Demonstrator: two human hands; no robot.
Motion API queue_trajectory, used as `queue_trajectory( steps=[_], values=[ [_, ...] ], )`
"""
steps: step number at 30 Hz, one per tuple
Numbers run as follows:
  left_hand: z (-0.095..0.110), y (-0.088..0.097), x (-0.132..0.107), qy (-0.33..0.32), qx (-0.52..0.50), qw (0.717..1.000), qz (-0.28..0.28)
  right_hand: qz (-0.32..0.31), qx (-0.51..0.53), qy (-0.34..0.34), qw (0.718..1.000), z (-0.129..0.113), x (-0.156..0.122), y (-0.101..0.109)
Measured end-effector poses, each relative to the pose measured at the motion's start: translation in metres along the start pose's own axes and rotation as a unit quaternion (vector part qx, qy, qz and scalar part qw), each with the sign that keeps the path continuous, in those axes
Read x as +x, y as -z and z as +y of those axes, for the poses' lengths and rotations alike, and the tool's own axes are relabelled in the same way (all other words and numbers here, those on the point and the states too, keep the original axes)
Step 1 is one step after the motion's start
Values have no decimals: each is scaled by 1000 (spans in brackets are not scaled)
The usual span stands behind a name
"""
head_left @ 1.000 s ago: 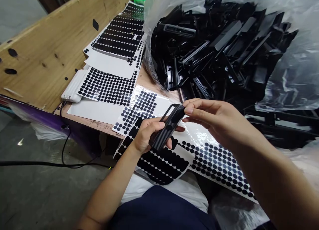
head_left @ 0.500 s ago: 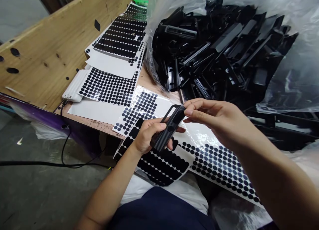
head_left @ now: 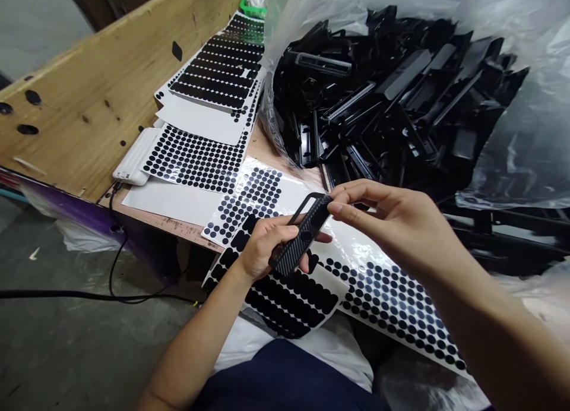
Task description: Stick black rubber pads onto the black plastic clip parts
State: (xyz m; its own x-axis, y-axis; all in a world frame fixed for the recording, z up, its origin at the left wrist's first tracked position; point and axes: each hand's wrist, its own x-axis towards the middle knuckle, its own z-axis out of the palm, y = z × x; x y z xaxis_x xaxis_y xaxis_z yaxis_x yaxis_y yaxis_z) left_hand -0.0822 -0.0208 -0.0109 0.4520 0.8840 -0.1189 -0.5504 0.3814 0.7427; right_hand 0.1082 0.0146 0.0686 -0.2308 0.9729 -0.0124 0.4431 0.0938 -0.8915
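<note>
My left hand (head_left: 267, 244) is closed round a slim black plastic part (head_left: 303, 233) with a carbon-weave pattern, held tilted above my lap. My right hand (head_left: 383, 221) pinches the part's upper end with thumb and fingertips pressed together. Below both hands lie white sheets of black round and oval stickers (head_left: 378, 292), one sheet overhanging the table edge. Whether a sticker sits under my right fingertips is hidden.
A clear plastic bag (head_left: 512, 149) full of black plastic parts (head_left: 383, 102) fills the right side. More sticker sheets (head_left: 196, 155) and a white power bank (head_left: 131, 161) with a black cable (head_left: 111, 280) lie left. A wooden board (head_left: 89, 84) stands behind.
Both hands and the part stay together, shifting slightly lower in view as the camera tilts. No grip has changed.
</note>
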Motion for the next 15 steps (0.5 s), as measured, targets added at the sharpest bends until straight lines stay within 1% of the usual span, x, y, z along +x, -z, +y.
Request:
queue_trajectory(
  steps=[4,8,15],
  values=[
    [0,-1,0,-4,-7,1000,-4,23,-31,29,999,-1,-2,-3],
    [0,-1,-1,0,-9,1000,-1,32,-44,48,997,-2,-3,-4],
    [0,-1,-1,2,4,1000,9,26,-32,51,998,-1,-5,-4]
  ],
)
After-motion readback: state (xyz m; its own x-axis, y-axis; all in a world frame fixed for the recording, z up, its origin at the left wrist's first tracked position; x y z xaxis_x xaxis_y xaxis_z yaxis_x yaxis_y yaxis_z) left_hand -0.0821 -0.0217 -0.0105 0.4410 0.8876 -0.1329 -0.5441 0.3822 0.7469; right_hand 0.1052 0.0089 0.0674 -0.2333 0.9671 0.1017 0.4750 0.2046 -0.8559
